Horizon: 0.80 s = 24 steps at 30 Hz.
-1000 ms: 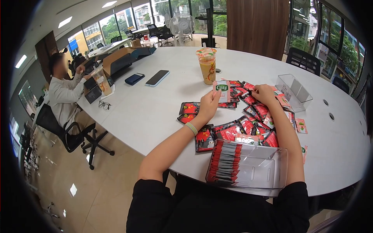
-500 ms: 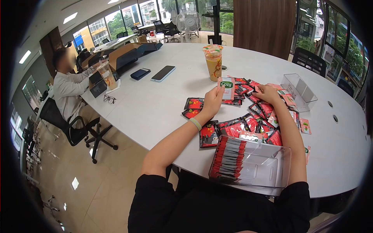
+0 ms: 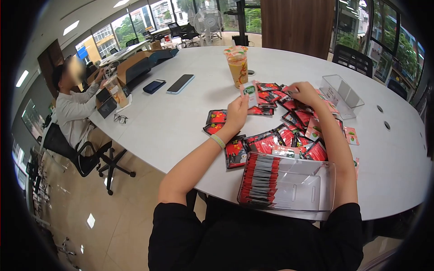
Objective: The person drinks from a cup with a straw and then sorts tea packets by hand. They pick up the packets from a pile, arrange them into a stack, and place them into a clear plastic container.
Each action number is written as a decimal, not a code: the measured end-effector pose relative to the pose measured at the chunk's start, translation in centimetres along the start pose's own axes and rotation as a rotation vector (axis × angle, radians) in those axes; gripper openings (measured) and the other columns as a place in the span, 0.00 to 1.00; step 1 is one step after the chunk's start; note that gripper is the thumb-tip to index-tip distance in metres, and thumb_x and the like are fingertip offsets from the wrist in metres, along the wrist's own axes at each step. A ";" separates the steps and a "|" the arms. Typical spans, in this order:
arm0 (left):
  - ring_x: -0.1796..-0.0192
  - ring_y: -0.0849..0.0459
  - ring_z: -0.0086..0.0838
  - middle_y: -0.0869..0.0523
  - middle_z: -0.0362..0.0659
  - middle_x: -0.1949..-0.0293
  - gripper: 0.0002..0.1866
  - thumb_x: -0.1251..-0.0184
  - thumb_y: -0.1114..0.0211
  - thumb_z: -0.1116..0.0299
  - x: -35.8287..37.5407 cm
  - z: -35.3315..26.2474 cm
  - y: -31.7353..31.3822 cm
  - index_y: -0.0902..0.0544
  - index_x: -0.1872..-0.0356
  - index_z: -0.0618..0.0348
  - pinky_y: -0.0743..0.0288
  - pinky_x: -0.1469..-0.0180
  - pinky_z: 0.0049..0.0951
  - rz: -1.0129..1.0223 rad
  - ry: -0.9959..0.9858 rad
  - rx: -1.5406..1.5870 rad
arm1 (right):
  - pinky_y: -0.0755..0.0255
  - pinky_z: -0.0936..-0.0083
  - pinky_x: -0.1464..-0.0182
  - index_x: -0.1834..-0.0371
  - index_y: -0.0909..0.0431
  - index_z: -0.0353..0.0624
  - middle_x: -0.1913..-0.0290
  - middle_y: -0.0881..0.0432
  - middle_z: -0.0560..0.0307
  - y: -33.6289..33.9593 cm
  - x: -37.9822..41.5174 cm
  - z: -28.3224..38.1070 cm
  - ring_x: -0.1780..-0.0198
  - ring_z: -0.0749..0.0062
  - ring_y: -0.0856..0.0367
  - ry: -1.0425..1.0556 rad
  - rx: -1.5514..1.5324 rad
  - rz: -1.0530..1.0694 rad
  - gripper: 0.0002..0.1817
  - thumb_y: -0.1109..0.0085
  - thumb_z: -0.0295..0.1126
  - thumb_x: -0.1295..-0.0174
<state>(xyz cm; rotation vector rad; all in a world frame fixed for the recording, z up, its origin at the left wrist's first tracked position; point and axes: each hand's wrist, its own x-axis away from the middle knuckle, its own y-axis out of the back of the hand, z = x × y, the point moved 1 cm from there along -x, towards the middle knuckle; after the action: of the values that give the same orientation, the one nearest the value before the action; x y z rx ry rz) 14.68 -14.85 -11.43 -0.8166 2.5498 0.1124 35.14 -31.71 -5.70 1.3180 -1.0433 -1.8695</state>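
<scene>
Packet in my left hand: my left hand is pinched shut on a small white and pink sachet with a green label, held upright above the white oval table, just in front of the drink.
Right hand: my right hand hovers over the far end of the pile, fingers curled together at a red packet edge; I cannot tell whether they have closed on anything.
Pile: loose red and black foil sachets lie spread and overlapping between my arms, with a few pink ones out at the right edge.
Near tray: the clear plastic rectangular tray overhangs the table edge by my lap, a row of red sachets standing on edge at its left end.
Risk, tray: an elbow or forearm pulling back could nudge it off the edge and spill the row.
Risk, drink: the tall plastic cup of orange drink with a printed sealed top stands just behind the held sachet; a quick reach forward could tip it onto the pile.
Risk, grip: the pinch is near the sachet's lower corner, so it could twist out and drop among the others.
Risk, mixing: overlapping packets could let me lift two at once.
Farther off: an empty clear plastic box at right, a dark phone and a navy wallet at left, and another person in a white shirt seated at the far left.
</scene>
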 end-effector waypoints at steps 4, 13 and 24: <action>0.74 0.27 0.18 0.32 0.35 0.80 0.22 0.28 0.54 0.58 -0.2 0.3 0.3 0.27 0.76 0.66 0.20 0.64 0.25 -0.036 0.002 0.027 | 0.27 0.78 0.79 0.58 0.22 0.39 0.70 0.18 0.52 2.9 0.0 3.9 0.74 0.68 0.17 -0.394 -0.553 0.203 0.14 0.40 0.31 0.48; 0.67 0.23 0.20 0.25 0.38 0.72 0.19 0.29 0.53 0.60 -0.1 0.3 0.6 0.25 0.70 0.68 0.20 0.60 0.25 -0.013 0.071 0.157 | 0.40 0.89 0.85 0.56 0.24 0.35 0.76 0.25 0.63 0.3 -0.4 3.6 0.85 0.86 0.33 -0.317 -0.803 0.223 0.21 0.37 0.40 0.47; 0.54 0.19 0.29 0.19 0.46 0.59 0.16 0.30 0.51 0.64 0.3 -1.0 0.9 0.25 0.56 0.70 0.22 0.50 0.28 0.108 0.280 0.198 | 0.29 0.86 0.66 0.51 0.27 0.36 0.59 0.21 0.58 -1.3 -0.3 7.7 0.64 0.84 0.25 -0.359 -1.044 0.195 0.25 0.44 0.47 0.40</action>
<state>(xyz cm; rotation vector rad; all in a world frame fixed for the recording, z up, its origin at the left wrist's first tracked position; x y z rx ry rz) 13.58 -14.46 -10.74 -0.6571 2.8095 -0.2343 27.83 -28.90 -5.22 0.2716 -0.1991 -2.0516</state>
